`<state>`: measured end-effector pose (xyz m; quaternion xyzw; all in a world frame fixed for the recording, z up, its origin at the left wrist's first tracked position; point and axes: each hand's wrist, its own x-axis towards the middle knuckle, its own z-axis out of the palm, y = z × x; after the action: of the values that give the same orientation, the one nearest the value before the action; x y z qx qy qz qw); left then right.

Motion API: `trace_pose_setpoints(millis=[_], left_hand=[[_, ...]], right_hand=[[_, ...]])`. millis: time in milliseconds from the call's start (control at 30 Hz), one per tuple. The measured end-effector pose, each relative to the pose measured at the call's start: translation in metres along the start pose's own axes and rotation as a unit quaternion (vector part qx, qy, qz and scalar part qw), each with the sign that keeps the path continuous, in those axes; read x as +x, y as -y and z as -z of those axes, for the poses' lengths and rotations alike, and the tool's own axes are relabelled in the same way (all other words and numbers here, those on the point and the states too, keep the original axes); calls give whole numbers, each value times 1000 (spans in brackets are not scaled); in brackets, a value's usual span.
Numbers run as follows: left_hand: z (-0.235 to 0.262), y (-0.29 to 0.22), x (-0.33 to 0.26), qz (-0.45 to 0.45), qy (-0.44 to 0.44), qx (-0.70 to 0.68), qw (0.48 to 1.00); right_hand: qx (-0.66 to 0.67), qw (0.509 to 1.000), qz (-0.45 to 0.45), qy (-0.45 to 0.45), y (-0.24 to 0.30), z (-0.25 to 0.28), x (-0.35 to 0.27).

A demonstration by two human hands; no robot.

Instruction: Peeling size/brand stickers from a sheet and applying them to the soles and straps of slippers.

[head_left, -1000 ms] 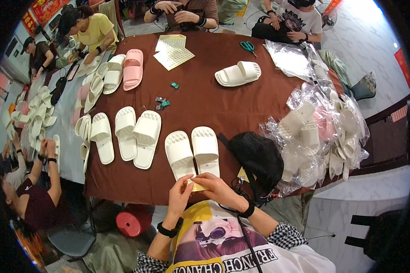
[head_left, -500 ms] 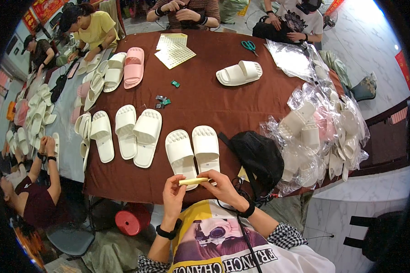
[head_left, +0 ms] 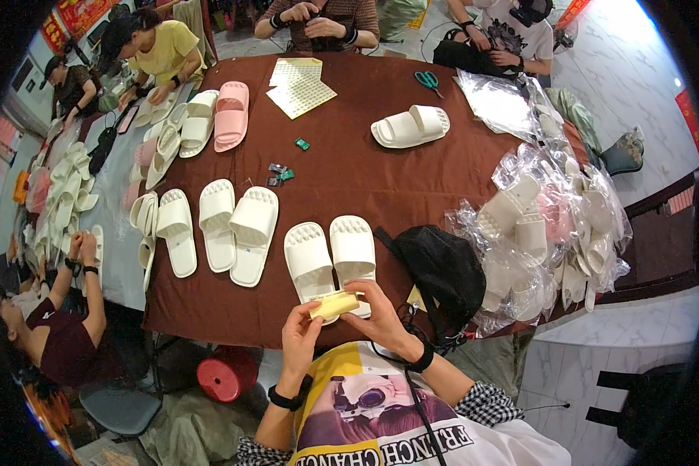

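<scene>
Between the fingertips of both hands is a small pale-yellow strip (head_left: 335,304) that looks like a folded sticker sheet. My left hand (head_left: 298,335) pinches its left end, and my right hand (head_left: 380,314) grips the right end. Just beyond lie two cream slippers side by side, the left slipper (head_left: 307,250) and the right slipper (head_left: 352,241), toes pointing away from me. My hands and the strip cover parts of their heel ends.
More cream slippers (head_left: 255,225) lie to the left, with a pink slipper (head_left: 231,116) farther back. Yellow sticker sheets (head_left: 301,95), scissors (head_left: 427,81) and a lone slipper (head_left: 410,127) are across the brown cloth. A black bag (head_left: 439,272) and bagged slippers (head_left: 532,233) sit right. Co-workers surround the table.
The yellow strip has turned from edge-on so that its broader face shows. My right fingers have shifted slightly up over it. The slippers stay in place.
</scene>
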<state>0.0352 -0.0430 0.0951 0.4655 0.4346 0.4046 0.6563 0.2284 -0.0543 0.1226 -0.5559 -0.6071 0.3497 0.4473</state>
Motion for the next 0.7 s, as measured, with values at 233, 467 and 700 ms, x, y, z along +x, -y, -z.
trace_pose_setpoints(millis=[233, 467, 700], left_hand=[[-2, -7, 2, -42, -49, 9, 998], [1, 0, 1, -31, -66, -6, 997], [-3, -5, 1, -43, -42, -41, 997]], right_hand=[[-7, 1000, 20, -7, -6, -3, -3], [-5, 1000, 0, -12, -6, -1, -3], [-44, 998, 44, -30, -2, -2, -3]])
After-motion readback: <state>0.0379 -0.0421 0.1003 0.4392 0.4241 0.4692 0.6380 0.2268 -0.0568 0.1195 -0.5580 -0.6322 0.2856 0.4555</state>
